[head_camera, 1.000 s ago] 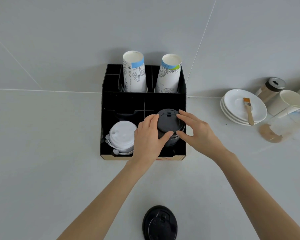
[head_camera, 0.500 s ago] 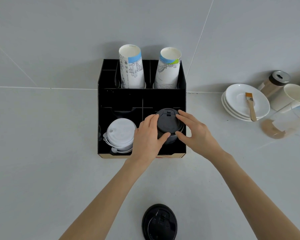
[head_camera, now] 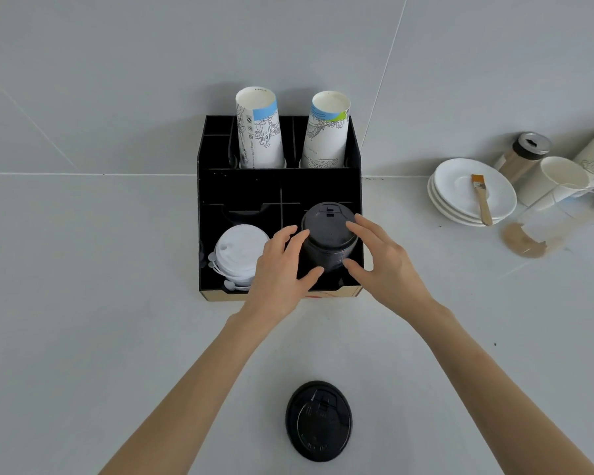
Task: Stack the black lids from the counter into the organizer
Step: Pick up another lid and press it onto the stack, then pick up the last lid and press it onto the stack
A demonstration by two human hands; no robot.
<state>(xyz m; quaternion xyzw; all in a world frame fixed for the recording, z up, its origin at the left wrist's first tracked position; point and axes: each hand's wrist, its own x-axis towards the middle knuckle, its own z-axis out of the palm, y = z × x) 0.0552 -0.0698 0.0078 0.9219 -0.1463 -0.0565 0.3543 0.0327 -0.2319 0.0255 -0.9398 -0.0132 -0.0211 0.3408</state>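
A black organizer (head_camera: 278, 181) stands on the grey counter against the wall. In its front right compartment sits a stack of black lids (head_camera: 326, 231). My left hand (head_camera: 278, 269) cups the stack's left side, thumb against its lower front. My right hand (head_camera: 388, 265) cups the right side, fingertips on the top lid's rim. One more black lid (head_camera: 319, 421) lies flat on the counter near me, between my forearms.
White lids (head_camera: 241, 250) fill the front left compartment. Two upside-down paper cups (head_camera: 259, 132) stand in the organizer's back slots. At the right are stacked white saucers (head_camera: 460, 186) with a brush (head_camera: 481, 200), a shaker jar (head_camera: 525, 156), white cups (head_camera: 549, 180) and a clear glass vessel (head_camera: 542, 231).
Both hands stay around the black lid stack; my left thumb has slid slightly back toward the left. The view has shifted a little.
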